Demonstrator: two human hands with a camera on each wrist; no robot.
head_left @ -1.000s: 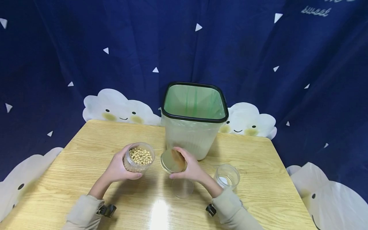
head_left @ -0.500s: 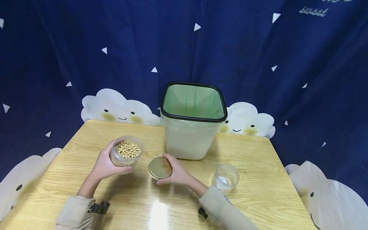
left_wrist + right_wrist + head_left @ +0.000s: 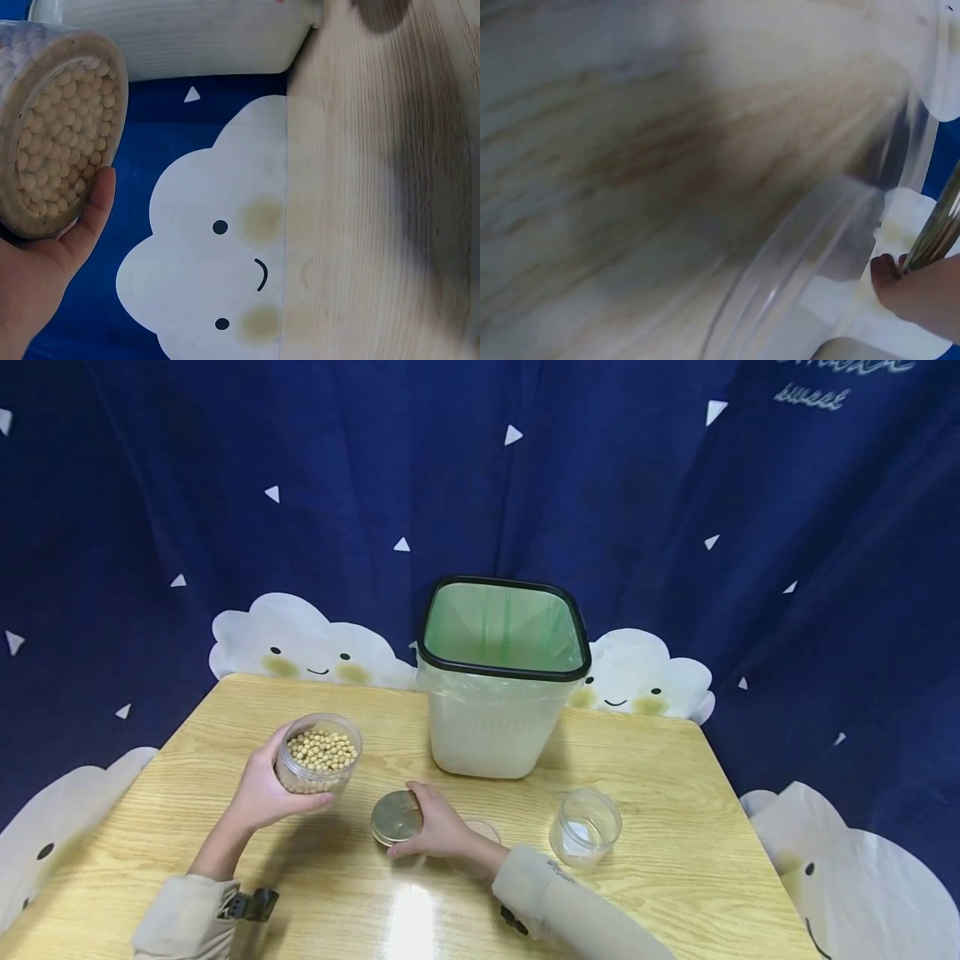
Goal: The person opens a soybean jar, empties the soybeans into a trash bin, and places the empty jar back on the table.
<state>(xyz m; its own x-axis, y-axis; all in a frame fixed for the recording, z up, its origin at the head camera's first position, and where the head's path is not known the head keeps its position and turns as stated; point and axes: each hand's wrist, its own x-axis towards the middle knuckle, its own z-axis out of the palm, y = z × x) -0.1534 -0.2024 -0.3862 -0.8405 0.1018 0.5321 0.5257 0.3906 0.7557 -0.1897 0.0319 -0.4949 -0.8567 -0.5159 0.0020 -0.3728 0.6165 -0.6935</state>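
Note:
In the head view my left hand (image 3: 255,793) grips a clear jar (image 3: 306,783) of pale round beans, like soybeans (image 3: 322,750), from its left side. The jar has no lid and is held above the table, tipped slightly; its bottom shows in the left wrist view with the thumb (image 3: 94,214) along it. My right hand (image 3: 442,828) holds a gold round lid (image 3: 395,817) by its right edge, low over the table; whether it touches the wood, I cannot tell. A clear round piece (image 3: 483,831) lies partly hidden beneath the right forearm.
Behind the hands stands a whitish bin (image 3: 487,731) with a black rim and green inside. An open clear jar (image 3: 606,827) with something white in it stands right of the right forearm. A patterned blue curtain (image 3: 337,460) hangs behind the wooden table (image 3: 660,877).
Both hands have moved left, the left one carrying the jar of beans and the right one the gold lid. The lid has also come lower and nearer the front.

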